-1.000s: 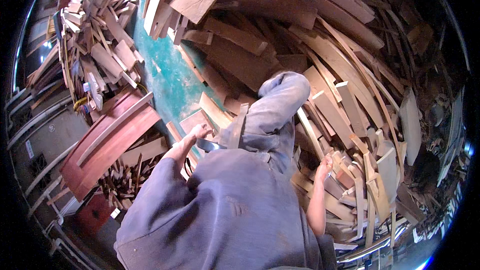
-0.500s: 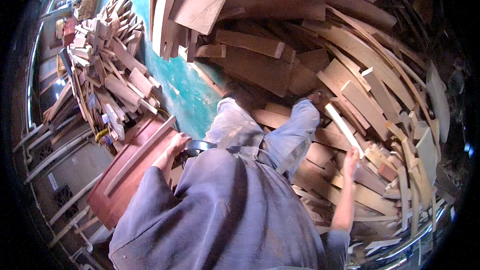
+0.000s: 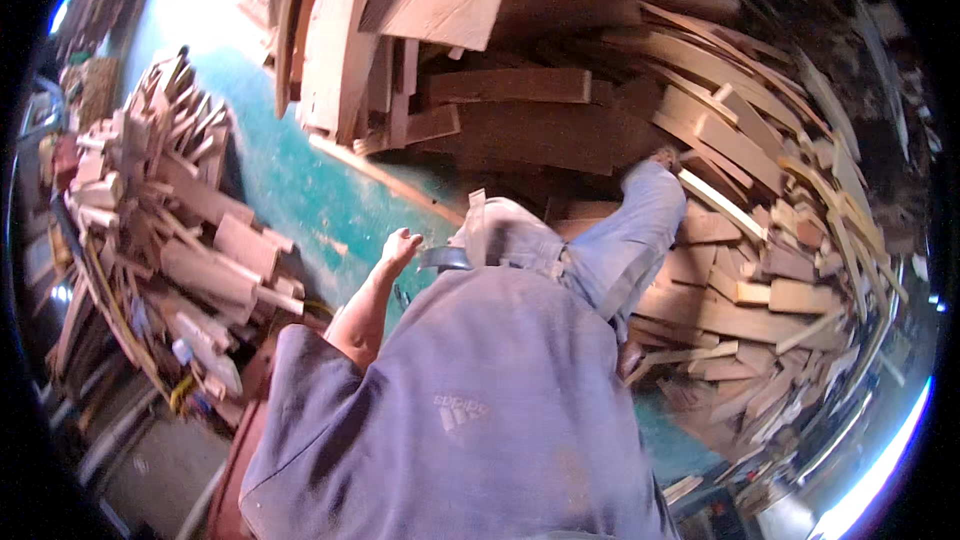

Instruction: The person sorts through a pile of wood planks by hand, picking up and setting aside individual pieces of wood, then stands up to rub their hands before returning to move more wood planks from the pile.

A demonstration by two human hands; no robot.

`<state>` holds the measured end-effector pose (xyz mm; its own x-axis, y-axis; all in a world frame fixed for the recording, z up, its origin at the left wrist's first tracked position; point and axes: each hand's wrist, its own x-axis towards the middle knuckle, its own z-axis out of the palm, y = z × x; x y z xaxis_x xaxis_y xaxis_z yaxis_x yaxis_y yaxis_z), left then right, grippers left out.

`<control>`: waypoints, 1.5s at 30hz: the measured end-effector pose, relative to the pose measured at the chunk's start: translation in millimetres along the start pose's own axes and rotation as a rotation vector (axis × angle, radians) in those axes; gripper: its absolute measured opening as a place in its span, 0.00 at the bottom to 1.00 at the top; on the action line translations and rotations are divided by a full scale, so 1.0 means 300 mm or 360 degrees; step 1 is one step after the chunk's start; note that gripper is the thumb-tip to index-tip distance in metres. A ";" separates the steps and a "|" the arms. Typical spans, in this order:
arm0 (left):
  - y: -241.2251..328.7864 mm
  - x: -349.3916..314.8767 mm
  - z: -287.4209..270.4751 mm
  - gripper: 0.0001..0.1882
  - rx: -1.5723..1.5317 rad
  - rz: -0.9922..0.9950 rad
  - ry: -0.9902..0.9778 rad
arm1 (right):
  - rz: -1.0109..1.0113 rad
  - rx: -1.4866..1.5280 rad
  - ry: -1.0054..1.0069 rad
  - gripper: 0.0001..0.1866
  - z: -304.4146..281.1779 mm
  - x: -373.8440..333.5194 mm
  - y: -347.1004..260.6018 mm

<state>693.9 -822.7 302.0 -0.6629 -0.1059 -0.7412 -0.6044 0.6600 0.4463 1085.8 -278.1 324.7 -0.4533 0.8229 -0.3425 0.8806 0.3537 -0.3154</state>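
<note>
"Fingers (image 3: 413, 238) of the left hand (image 3: 400, 248), how are they?"

"Loosely bent; if they pinch something, I cannot tell. The right hand I cannot find."

"How to step well?"

"I think slowly, well balanced, because loose wood (image 3: 805, 297) may slip."

"Where does the wooden strip (image 3: 385, 180) point?"

"It lies along the green floor (image 3: 285, 175), its long axis slanting from upper left down toward the left leg (image 3: 515, 230)."

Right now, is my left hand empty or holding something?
Apparently empty: your left hand, seen against the green floor, shows nothing in its grip.
</note>
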 end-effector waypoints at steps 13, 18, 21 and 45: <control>0.315 0.143 -0.468 0.19 0.0454 0.0178 -0.0524 | 0.0201 0.3958 0.0105 0.21 -0.310 -0.318 -0.646; 0.185 0.183 -0.422 0.20 0.0470 0.0200 -0.0859 | -0.0167 0.4076 -0.0108 0.26 -0.511 -0.457 -0.810; 0.277 -0.195 -0.194 0.11 0.0011 0.0521 -0.0852 | -0.0338 0.4075 -0.0349 0.30 -0.530 -0.576 -0.842; -0.018 -1.699 -0.024 0.33 -0.1332 0.0697 -0.1663 | -0.1029 0.3131 -0.0963 0.49 -0.418 -1.536 -0.913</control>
<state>1031.9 -777.6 681.1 -0.4571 0.8272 -0.3267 -0.7625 -0.1754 0.6228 1070.8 -698.4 680.0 -0.8778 0.4637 0.1204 -0.4362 -0.6695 -0.6012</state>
